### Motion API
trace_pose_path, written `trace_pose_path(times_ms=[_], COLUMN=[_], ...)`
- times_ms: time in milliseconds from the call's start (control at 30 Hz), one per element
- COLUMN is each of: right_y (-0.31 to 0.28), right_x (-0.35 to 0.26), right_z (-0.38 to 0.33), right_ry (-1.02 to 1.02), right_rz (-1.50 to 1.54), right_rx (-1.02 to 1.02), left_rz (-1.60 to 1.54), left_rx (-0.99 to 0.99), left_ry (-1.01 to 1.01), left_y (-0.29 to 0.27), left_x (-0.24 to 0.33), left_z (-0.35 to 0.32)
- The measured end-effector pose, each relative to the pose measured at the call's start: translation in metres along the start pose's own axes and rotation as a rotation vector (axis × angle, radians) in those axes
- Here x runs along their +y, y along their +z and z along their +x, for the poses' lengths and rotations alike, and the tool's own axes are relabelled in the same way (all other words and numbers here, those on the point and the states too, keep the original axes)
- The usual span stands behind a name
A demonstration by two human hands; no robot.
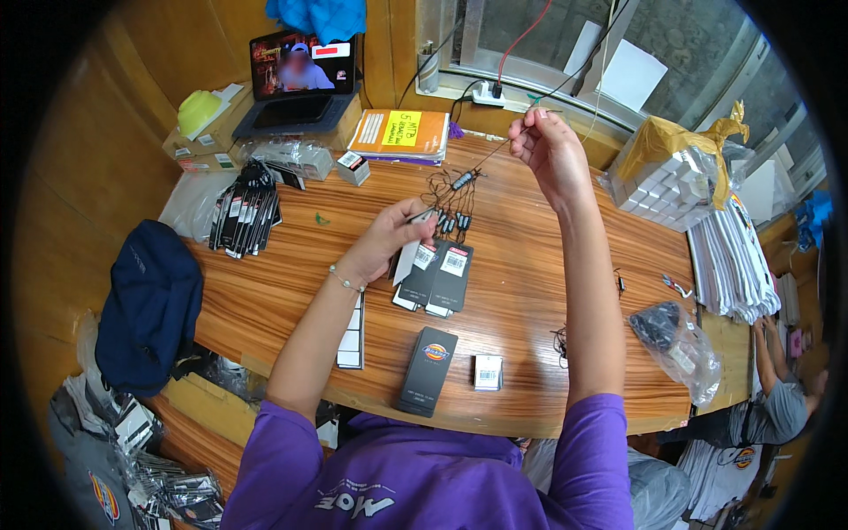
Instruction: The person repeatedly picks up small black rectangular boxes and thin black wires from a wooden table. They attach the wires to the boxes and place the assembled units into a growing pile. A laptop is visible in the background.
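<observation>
Across the frame, a wood-grain table (521, 291), clock face centred mid-table. Between one and two o'clock, the right hand (549, 148), raised, fingers bent, thumb and fingertips drawn into a narrow pinch. At ten, just beside centre, the left hand (389, 237), half curled, thumb pressed toward fingers. Near centre, a small pile of dark cards (455, 276). In the left-hand pinch, one pale-faced card (405, 263); at twelve from the pile, a tangle of loops (446, 187) with small black beads (461, 181); in the right-hand pinch, a thin black cord (491, 155).

Chief risk, by judgement: dragging of piled cards out of place, from loops caught during a pull. Next, a creased card, from too hard a left-hand squeeze. Last, a lost cord, from so slight a right-hand hold.

Long axis of held card: one o'clock to seven, face turned nearly edge-on. Piled cards: roughly twelve to six, barcode labels toward twelve. Cord: slanting up toward two o'clock, perhaps joined to the held card, though hidden there by fingers.
</observation>
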State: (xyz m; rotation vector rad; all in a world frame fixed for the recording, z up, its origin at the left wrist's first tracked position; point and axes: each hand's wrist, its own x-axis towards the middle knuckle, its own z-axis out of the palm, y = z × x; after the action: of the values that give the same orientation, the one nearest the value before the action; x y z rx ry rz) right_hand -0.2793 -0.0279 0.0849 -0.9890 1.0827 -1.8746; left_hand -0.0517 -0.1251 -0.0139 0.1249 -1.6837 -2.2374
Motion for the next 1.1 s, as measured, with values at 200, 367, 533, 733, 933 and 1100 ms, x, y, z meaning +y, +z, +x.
trace_pose_path(times_ms=[200,367,533,733,933,1100], right_y=[-0.004,-0.016,-0.023,-0.034,-0.046,-0.055], right_x=[0.002,0.022,0.049,0.072,0.12,0.151], right_z=[0.009,0.025,0.038,0.052,0.073,0.078], right_ry=[-0.003,0.089,0.145,0.282,0.393,0.525], right_rz=[-0.213,-0.328,-0.319,-0.43,-0.459,-0.565], right_rx=[0.073,0.063,0.037,0.028,0.028,-0.011], left_rz=[0.006,0.225,0.446,0.816,1.168,1.122], left_rx=[0.124,0.155,0.171,0.169,0.144,0.27], left_ry=[-0.063,-0.039,-0.143,-0.201,-0.029,-0.005], left_y=[0.005,0.018,0.016,0.026,0.022,0.027], left_x=[-0.018,-0.033,-0.048,-0.04,-0.043,-0.02], left_z=[0.005,0.015,0.015,0.019,0.017,-0.007])
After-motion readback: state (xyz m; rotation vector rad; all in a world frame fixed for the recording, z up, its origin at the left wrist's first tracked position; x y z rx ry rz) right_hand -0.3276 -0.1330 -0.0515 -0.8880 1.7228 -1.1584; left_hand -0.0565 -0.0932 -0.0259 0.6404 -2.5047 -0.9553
